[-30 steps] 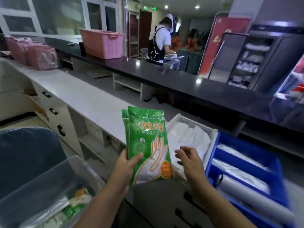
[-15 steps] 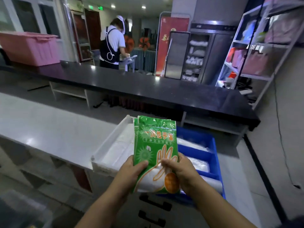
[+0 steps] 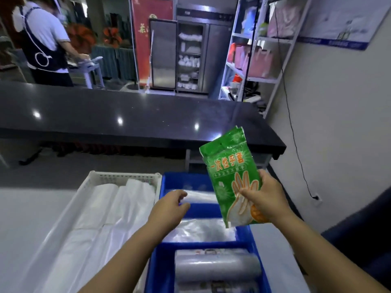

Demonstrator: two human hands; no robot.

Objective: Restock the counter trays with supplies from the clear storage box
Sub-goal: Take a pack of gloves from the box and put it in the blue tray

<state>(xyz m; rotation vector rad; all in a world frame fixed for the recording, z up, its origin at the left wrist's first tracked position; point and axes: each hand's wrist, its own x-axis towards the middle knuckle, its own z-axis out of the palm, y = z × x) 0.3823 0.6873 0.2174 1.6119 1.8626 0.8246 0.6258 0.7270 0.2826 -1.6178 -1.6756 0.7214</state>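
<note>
My right hand (image 3: 267, 196) grips a green pack of disposable gloves (image 3: 229, 168), held upright and tilted above the right side of the blue divided tray (image 3: 163, 185). There seem to be two packs held together. My left hand (image 3: 170, 209) is empty, fingers apart, and reaches over the tray's left wall towards the clear plastic bags (image 3: 198, 196) in its far compartment. A roll of clear bags (image 3: 215, 269) lies in the near compartment. The white tray (image 3: 118, 176) to the left holds folded white bags. The clear storage box is out of view.
Both trays stand on a pale counter (image 3: 27, 210). A dark raised counter (image 3: 127, 115) runs behind them. A person in an apron (image 3: 45, 41) stands beyond it at the far left. A white shelf rack (image 3: 258, 49) and a wall are at the right.
My left hand has let go of the green pack and moved left over the blue tray. My right hand has carried the pack up and to the right. The view has swung right.
</note>
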